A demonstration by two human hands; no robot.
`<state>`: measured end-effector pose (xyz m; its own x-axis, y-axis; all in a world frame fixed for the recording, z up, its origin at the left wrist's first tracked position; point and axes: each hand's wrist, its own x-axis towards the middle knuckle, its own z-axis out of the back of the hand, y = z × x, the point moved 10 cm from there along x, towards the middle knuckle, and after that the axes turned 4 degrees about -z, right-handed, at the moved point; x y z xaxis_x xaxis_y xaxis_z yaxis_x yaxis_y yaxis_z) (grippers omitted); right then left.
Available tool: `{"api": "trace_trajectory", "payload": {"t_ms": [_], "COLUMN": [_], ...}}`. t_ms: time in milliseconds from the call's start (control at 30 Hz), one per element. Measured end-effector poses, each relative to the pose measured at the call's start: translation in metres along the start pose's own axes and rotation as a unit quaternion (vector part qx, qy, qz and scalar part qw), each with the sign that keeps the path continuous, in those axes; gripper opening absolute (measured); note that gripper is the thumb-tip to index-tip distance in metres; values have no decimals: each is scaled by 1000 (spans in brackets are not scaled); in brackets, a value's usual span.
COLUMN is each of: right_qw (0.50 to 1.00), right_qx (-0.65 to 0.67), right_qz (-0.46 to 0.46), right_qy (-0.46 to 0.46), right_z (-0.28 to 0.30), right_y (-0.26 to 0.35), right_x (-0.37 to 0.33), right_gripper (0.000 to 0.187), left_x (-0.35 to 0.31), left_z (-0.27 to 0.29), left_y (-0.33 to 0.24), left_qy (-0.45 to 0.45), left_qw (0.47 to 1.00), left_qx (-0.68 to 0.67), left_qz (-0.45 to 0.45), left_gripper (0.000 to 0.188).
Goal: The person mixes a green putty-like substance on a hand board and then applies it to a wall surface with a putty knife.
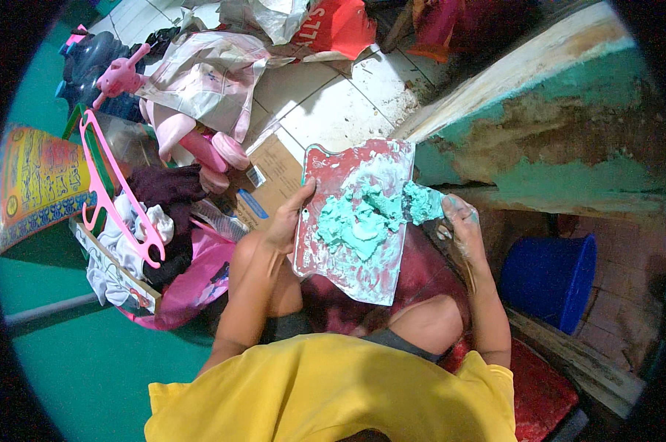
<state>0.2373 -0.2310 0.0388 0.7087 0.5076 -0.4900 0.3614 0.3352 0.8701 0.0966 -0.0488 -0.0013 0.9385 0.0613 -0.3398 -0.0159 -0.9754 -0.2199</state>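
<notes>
My left hand point(292, 215) grips the left edge of a flat red board point(324, 163) smeared with white, held tilted above my lap. A thick heap of mint-green paste point(356, 225) lies on its middle. At the board's right edge, my right hand point(462, 221) is closed on a small flat scraper point(423, 203). Green paste coats the scraper so thickly that its own surface hardly shows. The scraper's paste meets the right side of the heap. Pale residue marks the fingers of my right hand.
Left of me are a pink clothes hanger point(119, 195), a pink basin point(189, 287) with clothes, and a pink ride-on toy point(193, 147). Cardboard point(274, 166) lies on the white tiles ahead. To the right stand a worn green wall point(546, 125) and a blue bucket point(550, 280).
</notes>
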Motion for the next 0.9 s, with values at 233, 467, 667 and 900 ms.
{"api": "trace_trajectory", "payload": {"t_ms": [233, 467, 667, 900], "right_qw": [983, 939, 960, 958], "right_qx": [177, 241, 228, 275], "right_qz": [-14, 68, 77, 52], "right_qy": [51, 234, 145, 59], "right_z": [-2, -59, -50, 2], "right_y": [14, 62, 33, -7], "right_x": [-9, -2, -2, -44], "right_gripper": [17, 14, 18, 15], "left_x": [-31, -39, -34, -40], "left_z": [-15, -50, -64, -51], "left_y": [-16, -35, -44, -57], "left_qy": [-52, -55, 0, -59], "left_qw": [995, 987, 988, 965], "left_qx": [65, 120, 91, 180], "left_qz": [-58, -88, -123, -183], "left_gripper": [40, 31, 31, 31]}}
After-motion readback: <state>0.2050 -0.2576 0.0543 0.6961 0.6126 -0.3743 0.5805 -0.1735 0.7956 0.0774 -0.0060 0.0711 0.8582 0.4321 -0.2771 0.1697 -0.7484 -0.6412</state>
